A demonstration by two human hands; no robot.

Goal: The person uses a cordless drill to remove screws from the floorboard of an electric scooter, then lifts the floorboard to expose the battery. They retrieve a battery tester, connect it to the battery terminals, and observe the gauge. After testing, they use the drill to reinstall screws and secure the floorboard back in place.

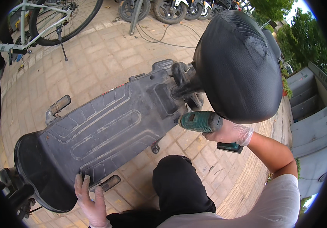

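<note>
My right hand [227,133], in a thin translucent glove, is wrapped round the grip of a green and black cordless drill [198,121]. The drill's nose points left at the seat end of an electric scooter's dark deck [106,121]; whether its tip touches anything is hidden. Just above the drill is the scooter's black padded seat [239,68] on its post [188,89]. At the lower left my gloved left hand [91,201] has its fingers stretched out, fingertips resting on the near edge of the deck. It holds nothing.
Fold-out footrests [59,108] [110,183] stick out on both sides of the deck. A white bicycle [38,34] stands at the upper left. Parked two-wheelers [171,9] line the back, with a cable [163,41] on the brick paving [106,53]. Grey metal boxes [311,129] stand right.
</note>
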